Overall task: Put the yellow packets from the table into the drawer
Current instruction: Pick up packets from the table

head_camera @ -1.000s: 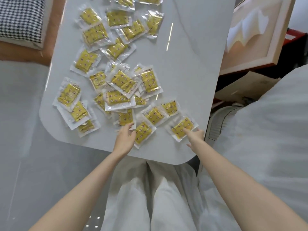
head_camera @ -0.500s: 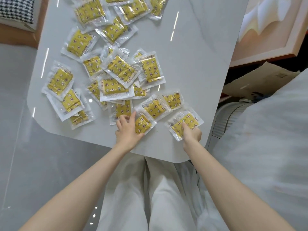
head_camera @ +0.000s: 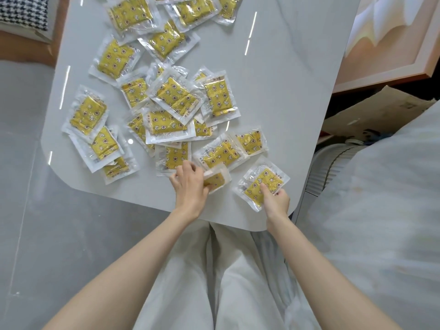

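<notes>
At the near edge of the pale surface [head_camera: 273, 91], each hand has hold of one yellow packet.
The left hand [head_camera: 190, 184] curls its fingers round the left end of a near packet [head_camera: 215, 181], which lies just beside the heap. To its right, the right hand [head_camera: 276, 202] pinches the near corner of a second packet [head_camera: 262, 184], thumb on top of the yellow part. Each is a clear, crinkled plastic sleeve with a wide sealed border round a yellow insert printed with small flowers, stars and moons. The other yellow packets [head_camera: 171, 96] lie scattered and overlapping across the left and far parts of the surface.
</notes>
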Demonstrator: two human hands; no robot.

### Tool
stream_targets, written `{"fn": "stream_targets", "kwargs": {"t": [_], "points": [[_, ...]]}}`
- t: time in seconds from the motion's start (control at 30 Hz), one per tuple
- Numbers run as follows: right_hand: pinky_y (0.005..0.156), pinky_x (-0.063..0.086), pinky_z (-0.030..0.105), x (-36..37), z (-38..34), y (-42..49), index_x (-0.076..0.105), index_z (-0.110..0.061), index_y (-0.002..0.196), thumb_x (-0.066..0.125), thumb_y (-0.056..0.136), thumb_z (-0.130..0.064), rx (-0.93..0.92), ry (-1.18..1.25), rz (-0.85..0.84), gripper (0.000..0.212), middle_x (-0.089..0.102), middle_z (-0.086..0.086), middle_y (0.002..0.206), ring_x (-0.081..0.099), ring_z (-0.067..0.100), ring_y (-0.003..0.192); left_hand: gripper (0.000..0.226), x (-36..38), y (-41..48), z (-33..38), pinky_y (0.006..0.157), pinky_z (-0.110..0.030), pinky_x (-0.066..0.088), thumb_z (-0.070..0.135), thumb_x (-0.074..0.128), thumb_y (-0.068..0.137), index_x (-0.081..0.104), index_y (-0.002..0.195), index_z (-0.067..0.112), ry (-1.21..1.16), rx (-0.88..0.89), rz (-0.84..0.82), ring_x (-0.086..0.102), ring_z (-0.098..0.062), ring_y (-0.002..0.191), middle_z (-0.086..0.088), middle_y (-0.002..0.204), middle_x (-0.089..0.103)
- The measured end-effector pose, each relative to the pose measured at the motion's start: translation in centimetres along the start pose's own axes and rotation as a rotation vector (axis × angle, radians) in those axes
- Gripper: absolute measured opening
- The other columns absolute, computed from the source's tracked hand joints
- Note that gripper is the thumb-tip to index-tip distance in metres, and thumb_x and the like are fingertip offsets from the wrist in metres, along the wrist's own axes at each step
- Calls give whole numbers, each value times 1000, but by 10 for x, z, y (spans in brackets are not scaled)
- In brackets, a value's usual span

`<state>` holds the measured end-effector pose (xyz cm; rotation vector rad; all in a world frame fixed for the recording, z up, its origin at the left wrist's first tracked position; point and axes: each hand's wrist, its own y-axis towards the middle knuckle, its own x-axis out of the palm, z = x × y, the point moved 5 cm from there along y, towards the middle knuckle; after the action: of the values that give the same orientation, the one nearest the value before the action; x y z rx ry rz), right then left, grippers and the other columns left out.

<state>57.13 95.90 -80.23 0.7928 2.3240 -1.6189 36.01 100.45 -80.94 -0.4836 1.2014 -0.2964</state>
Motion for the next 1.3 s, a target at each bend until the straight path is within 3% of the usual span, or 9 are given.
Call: {"fn": "stream_targets", "kwargs": {"t": [0.1, 0.23, 0.5, 0.63, 0.73, 0.9, 1.07, 1.2, 1.3], "points": [[73, 44, 26, -1, -5, -1, 60, -12, 105, 60, 92, -19, -4, 7, -2, 15, 65, 2, 102, 61, 18, 92, 23, -13, 9, 13, 96, -34, 23, 29, 62, 88, 61, 105, 13, -109, 117, -28, 36, -23, 116, -3, 122, 42], [63, 45, 22, -2, -9, 2, 59, -12, 105, 60, 93, -19, -10, 32, 5, 15, 65, 3, 103, 61, 19, 92, 25, -26, 44, 25, 106, -41, 32, 28, 65, 86, 63, 101, 8, -222, 177, -72, 29, -24, 133, -2, 146, 36], [71, 44, 24, 1, -21, 11, 59, -11, 111, 60, 93, -18, -32, 60, 8, 20, 64, 2, 103, 61, 17, 93, 20, -7, 54, 43, 102, -44, 37, 28, 76, 76, 64, 82, 12, -82, 151, -140, 20, -27, 134, 2, 154, 14], [62, 44, 20, 5, -27, 14, 59, -10, 111, 59, 93, -19, -44, 55, 9, 20, 63, 2, 104, 60, 17, 93, 21, -1, 49, 48, 100, -37, 35, 26, 76, 77, 64, 86, 11, -90, 124, -133, 30, -29, 123, -3, 145, 24], [74, 46, 25, 8, -27, 15, 59, -12, 110, 59, 93, -19, -40, 63, 1, 19, 63, 1, 104, 60, 17, 94, 12, -3, 52, 49, 91, -32, 28, 24, 72, 80, 66, 84, 15, -63, 129, -64, 36, -27, 114, -5, 135, 37], [80, 47, 28, 8, -24, 13, 58, -13, 110, 59, 93, -18, -38, 60, -4, 18, 62, 1, 104, 60, 18, 96, 7, -5, 46, 47, 80, -32, 17, 26, 61, 87, 62, 87, 19, 27, 208, -18, 44, -23, 97, 2, 94, 62], [79, 48, 28, -4, -32, -2, 59, -16, 105, 60, 93, -19, -52, 37, -20, 13, 64, 0, 103, 61, 18, 96, 21, -19, 25, 40, 60, -34, 36, 12, 59, 88, 42, 77, 15, -307, 185, -116, 52, -26, 75, -2, 78, 57], [82, 47, 29, -16, -55, -29, 59, -16, 105, 60, 93, -20, -97, 11, -90, 13, 64, -1, 103, 61, 18, 97, 20, -51, 0, 30, 63, -42, 49, 19, 56, 93, 42, 80, 12, -528, 55, -94, 60, -24, 78, -7, 82, 62], [77, 45, 27, -25, -81, -60, 57, -16, 106, 59, 93, -21, -164, -39, -176, 14, 63, -1, 105, 60, 16, 95, 20, -90, -21, 25, 58, -31, 46, 23, 55, 94, 42, 84, 12, -684, -51, -35, 59, -17, 79, -3, 85, 61]]}}
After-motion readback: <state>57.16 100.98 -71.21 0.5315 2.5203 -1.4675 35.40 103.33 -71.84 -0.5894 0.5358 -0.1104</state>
